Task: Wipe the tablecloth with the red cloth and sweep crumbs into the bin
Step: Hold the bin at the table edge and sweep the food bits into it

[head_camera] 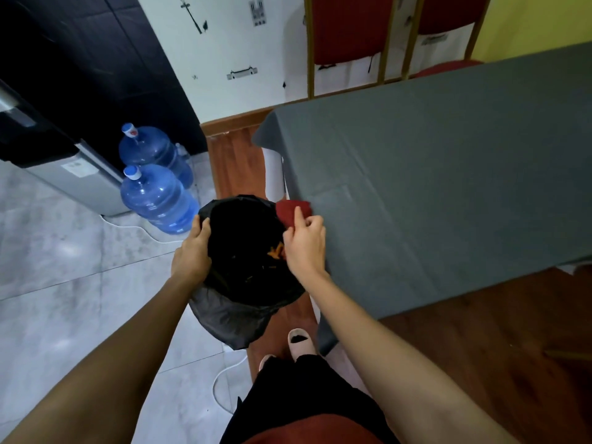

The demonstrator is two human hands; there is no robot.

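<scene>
A grey tablecloth (432, 174) covers the table on the right. A bin lined with a black bag (237, 302) is held up against the table's left edge. My left hand (192, 254) grips the bin's left rim. My right hand (304, 241) pinches the red cloth (293, 211) at the table's edge, right over the bin's mouth. Some orange and dark scraps (275, 251) lie inside the bin.
Two blue water jugs (157, 197) stand on the tiled floor at the left beside a water dispenser (64, 161). Red chairs (349, 30) stand behind the table. A white cable (221, 376) runs across the floor. My feet (299, 342) are below the bin.
</scene>
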